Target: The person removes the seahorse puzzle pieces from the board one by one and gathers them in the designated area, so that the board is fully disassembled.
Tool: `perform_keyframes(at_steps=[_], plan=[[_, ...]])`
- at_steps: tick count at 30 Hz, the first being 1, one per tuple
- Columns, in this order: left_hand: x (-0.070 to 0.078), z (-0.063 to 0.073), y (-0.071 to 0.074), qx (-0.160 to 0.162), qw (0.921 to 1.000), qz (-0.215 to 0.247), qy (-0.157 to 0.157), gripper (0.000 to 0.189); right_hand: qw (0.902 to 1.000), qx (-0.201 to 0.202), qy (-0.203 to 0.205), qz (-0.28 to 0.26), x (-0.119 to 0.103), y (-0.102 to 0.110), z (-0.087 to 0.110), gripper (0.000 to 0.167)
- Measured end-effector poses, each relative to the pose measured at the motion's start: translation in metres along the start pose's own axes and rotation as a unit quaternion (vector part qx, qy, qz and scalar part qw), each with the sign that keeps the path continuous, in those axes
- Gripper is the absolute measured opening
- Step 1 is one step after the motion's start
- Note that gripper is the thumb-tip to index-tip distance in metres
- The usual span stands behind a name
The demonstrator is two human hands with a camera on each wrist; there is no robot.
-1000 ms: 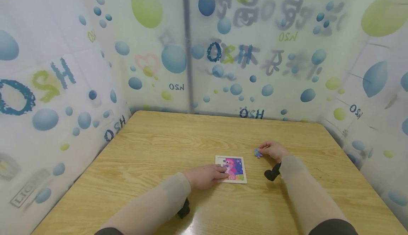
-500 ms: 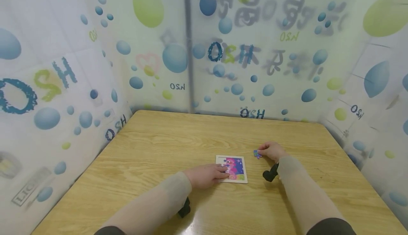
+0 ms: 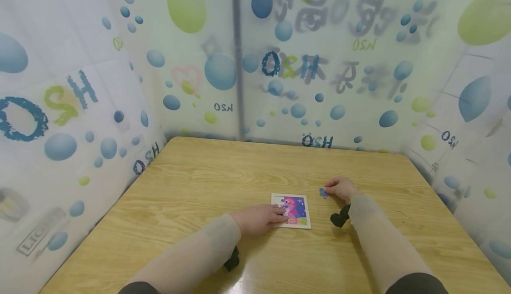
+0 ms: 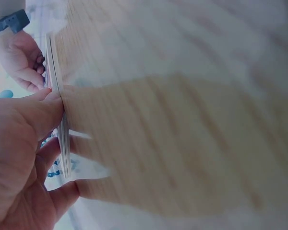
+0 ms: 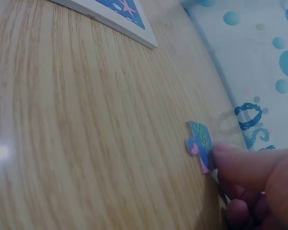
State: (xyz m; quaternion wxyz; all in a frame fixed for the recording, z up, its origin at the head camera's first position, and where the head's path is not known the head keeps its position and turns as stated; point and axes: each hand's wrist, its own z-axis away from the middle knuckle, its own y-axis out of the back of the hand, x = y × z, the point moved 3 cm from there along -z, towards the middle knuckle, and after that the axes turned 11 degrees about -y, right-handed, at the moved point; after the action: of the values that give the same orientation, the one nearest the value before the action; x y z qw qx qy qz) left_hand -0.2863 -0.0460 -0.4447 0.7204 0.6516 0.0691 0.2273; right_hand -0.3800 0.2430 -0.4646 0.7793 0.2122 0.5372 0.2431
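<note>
A square seahorse jigsaw puzzle (image 3: 308, 214) with a white frame lies on the wooden table. My left hand (image 3: 257, 220) rests on its left side, fingers stretched over the picture and hiding part of it. In the left wrist view, the thumb (image 4: 50, 106) touches the frame's edge. To the right of the frame and a little farther back, my right hand (image 3: 341, 188) pinches a puzzle piece (image 3: 323, 192) between thumb and fingers. Up close, that puzzle piece (image 5: 201, 143) is blue with green and pink marks and a rounded tab, tilted close over the table.
The wooden table (image 3: 207, 170) reaches back to a pale curtain (image 3: 191, 63) printed with blue and green bubbles, which also runs along both sides. A black wrist strap mount (image 3: 340, 217) hangs below the right wrist.
Both hands stay nearly in place. The puzzle piece has turned slightly in my right fingers. The head view has shifted a little.
</note>
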Motion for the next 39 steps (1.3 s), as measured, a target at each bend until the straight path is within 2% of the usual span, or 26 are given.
perform_keyframes(at_steps=[7,13,18,29,35,39], plan=[[0.0,0.0,0.001,-0.002,1.0,0.006,0.004,0.042,1.0,0.004,0.001,0.0,-0.001,0.001,0.002,0.015],[0.0,0.0,0.001,-0.002,1.0,0.009,0.004,0.042,0.9997,-0.006,-0.006,-0.022,-0.003,0.001,0.006,0.019],[-0.002,-0.001,0.0,-0.002,1.0,0.005,0.004,0.043,0.9998,-0.016,-0.001,-0.016,-0.013,0.0,0.011,0.023],[-0.003,-0.002,0.0,-0.005,0.9998,0.017,0.012,0.042,0.9988,-0.032,0.019,0.031,-0.037,-0.013,0.021,0.026],[-0.002,-0.001,0.001,-0.001,0.9997,0.019,0.012,0.042,0.9992,-0.028,0.006,0.029,-0.044,-0.024,0.025,0.027],[-0.002,-0.001,0.001,-0.001,0.9997,0.02,0.016,0.042,0.9995,-0.03,0.001,0.008,-0.047,-0.033,0.026,0.025]])
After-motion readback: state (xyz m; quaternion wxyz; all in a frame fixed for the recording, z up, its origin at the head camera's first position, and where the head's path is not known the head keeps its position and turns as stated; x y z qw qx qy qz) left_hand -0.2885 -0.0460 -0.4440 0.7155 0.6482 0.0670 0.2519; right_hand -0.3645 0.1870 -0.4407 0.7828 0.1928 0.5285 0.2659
